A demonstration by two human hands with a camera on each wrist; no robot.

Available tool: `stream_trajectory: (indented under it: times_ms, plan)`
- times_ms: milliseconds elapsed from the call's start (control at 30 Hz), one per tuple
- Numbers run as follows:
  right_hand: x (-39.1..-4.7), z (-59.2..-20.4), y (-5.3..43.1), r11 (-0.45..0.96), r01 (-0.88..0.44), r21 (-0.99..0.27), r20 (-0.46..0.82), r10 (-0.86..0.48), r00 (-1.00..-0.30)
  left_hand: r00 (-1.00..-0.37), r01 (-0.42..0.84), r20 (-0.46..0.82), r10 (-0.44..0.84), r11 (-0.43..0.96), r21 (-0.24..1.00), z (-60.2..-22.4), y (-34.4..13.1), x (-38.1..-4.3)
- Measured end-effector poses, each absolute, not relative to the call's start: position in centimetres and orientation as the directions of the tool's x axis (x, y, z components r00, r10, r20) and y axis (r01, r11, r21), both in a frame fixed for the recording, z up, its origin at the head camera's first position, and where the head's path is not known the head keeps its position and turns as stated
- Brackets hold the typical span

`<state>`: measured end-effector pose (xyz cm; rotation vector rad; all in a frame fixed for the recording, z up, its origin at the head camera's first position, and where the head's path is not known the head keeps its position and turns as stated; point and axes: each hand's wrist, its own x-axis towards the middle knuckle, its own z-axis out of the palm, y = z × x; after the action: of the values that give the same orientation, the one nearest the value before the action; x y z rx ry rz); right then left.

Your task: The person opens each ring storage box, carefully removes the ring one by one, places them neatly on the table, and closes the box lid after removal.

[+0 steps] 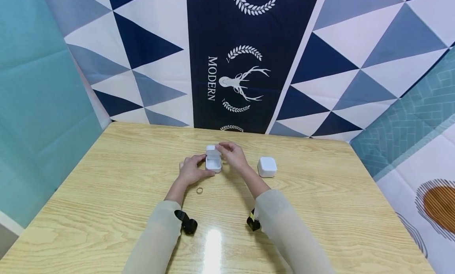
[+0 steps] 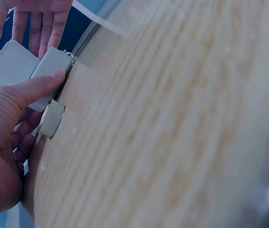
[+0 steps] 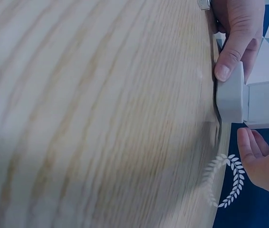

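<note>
A small white ring box (image 1: 213,164) stands on the table with its hinged lid (image 3: 266,102) raised. My left hand (image 1: 192,170) grips the base from the left, thumb across the near side and fingers round the far side. At the lid's right edge is my right hand (image 1: 232,155), its fingers fairly straight and touching or right beside the lid. Those fingers (image 2: 34,28) show behind the lid in the left wrist view. The box looks bare inside. A ring (image 1: 200,190) lies on the table nearer me, close by my left wrist; its band (image 2: 53,118) looms large in the left wrist view.
A second white box (image 1: 267,167), its lid down, sits to the right of my right hand. The wooden table (image 1: 320,210) ends at a patterned cloth backdrop (image 1: 153,68). Black wrist cameras (image 1: 189,225) hang at both sleeves, and light glares on the near tabletop.
</note>
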<state>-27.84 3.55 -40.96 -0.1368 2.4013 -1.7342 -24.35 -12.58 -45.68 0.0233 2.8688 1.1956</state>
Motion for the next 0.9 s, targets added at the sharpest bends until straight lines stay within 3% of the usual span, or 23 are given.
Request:
stream_trajectory:
  times_ms: [467, 900]
  plan:
    - [-28.05, -41.33, 2.97, 0.388, 0.006, -0.922, -0.087, -0.189, -0.978, -0.999, 0.002, -0.025, 0.029, 0.697, 0.717, -45.63, -12.61, -24.38]
    - [-28.23, -41.49, 3.06, 0.369, 0.009, -0.929, -0.088, -0.196, -0.977, -0.999, 0.010, -0.018, 0.033, 0.696, 0.718, -45.97, -12.64, -24.54]
